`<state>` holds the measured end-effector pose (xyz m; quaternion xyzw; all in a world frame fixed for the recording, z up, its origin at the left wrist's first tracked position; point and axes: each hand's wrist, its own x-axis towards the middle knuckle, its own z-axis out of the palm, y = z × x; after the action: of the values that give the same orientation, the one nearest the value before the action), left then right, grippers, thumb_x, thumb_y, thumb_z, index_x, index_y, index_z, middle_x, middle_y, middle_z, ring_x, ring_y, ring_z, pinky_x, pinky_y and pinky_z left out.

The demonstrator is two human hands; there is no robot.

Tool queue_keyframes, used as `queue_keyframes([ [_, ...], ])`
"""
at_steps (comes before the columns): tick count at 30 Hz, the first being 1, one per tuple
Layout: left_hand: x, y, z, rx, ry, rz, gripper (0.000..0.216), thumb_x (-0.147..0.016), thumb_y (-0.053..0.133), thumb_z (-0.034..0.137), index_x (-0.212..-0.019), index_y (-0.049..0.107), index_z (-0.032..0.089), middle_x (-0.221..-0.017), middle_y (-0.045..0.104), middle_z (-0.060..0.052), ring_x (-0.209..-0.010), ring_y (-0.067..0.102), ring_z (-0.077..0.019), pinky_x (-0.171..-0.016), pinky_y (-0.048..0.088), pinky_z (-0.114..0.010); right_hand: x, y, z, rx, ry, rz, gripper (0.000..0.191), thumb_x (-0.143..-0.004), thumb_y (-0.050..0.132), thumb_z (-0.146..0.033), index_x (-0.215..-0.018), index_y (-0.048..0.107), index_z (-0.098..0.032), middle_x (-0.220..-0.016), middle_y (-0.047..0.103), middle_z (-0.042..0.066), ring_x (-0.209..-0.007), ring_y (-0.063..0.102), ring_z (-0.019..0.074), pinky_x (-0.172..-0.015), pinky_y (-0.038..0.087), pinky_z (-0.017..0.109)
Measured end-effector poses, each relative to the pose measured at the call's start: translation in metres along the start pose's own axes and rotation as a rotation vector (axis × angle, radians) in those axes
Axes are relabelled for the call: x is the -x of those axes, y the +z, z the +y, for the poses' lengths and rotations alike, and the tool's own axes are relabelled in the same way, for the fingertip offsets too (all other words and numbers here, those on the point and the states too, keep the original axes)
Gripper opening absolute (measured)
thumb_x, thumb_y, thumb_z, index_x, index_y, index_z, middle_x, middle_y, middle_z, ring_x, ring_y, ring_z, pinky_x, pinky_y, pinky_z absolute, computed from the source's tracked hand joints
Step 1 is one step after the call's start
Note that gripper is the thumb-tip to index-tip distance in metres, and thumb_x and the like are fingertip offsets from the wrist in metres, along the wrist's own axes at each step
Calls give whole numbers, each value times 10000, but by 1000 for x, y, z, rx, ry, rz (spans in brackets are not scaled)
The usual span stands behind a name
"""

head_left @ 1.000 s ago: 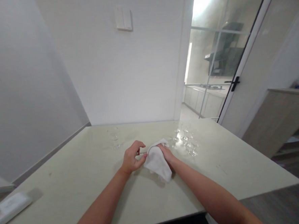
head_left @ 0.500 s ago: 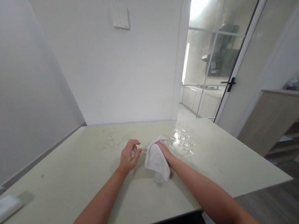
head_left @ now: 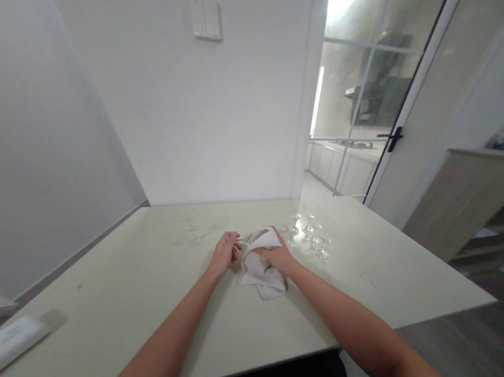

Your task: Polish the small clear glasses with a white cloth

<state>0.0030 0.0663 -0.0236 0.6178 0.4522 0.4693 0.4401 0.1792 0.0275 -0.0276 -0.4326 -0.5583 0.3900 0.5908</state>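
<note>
My left hand is curled with its fingertips pinched on the foot or stem of a small clear glass that lies sideways between my hands. A white cloth covers the bowl end of that glass, and my right hand is closed round the cloth and the glass inside it. The cloth's loose end rests on the pale table. Both hands sit low over the table's middle.
A group of small clear stemmed glasses stands just right of my hands. One lone glass stands to the left. A white flat object lies at the table's near left edge. A glass door is beyond the right side.
My right hand has come down with the cloth, whose tail now lies on the table instead of hanging. My left hand shifted slightly right and stays pinched on the glass.
</note>
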Motion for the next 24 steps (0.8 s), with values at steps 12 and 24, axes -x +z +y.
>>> queue_keyframes([
  [12,1,-7,0,-42,233,88,268,-882,452,435,-896,561,190,-726,552,14,-526,471,-97,-484,361,-219,-5,5,11,-372,511,179,421,-793,529,-528,-990,654,-178,-992,718,68,-946,651,219,-851,506,335],
  [24,-4,-5,-5,192,7,-20,323,-784,567,488,-822,568,167,-697,564,17,-424,376,-45,-381,254,-168,-1,-3,13,-39,55,-250,349,-661,679,-257,-1004,648,-203,-910,690,22,-848,620,172,-823,477,306],
])
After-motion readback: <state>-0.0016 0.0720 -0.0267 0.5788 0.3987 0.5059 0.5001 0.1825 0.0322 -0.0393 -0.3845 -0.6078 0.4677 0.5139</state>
